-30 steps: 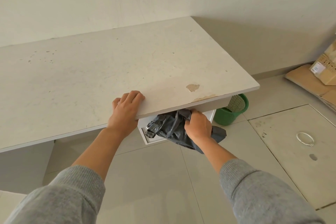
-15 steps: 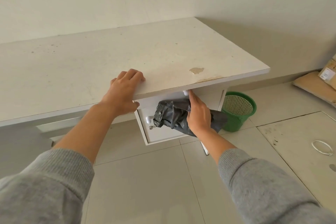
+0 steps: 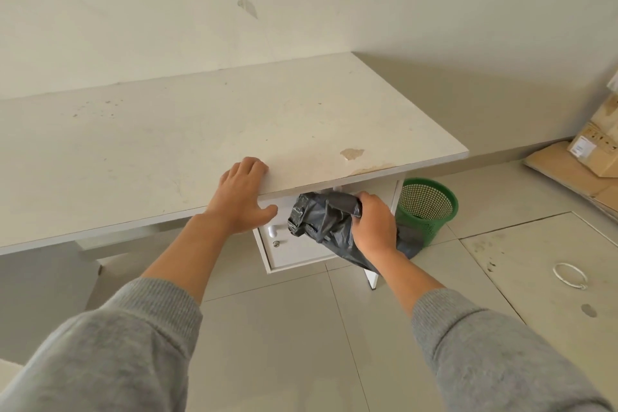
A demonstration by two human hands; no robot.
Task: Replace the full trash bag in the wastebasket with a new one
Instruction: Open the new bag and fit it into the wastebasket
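Your right hand (image 3: 371,227) has come away from the underside of the desk edge, where its fingers pointed up half a second ago, and now sits lower with the fingers curled over the crumpled dark grey plastic trash bag (image 3: 321,219), gripping it in front of the white cabinet door (image 3: 294,251) under the desk. The bag hangs bunched to the left of your palm, and a fold trails below your wrist. Your left hand (image 3: 242,197) has stayed on the front edge of the white, stained desktop (image 3: 167,137), fingers flat on top and relaxed, thumb spread toward the bag, holding nothing. The round green mesh plastic wastebasket (image 3: 426,211) stands on the grey tiled floor (image 3: 301,328) just right of the desk leg, close to your right hand. A white ring (image 3: 570,275) lies on the floor farther right, and brown cardboard boxes (image 3: 588,157) rest against the wall.
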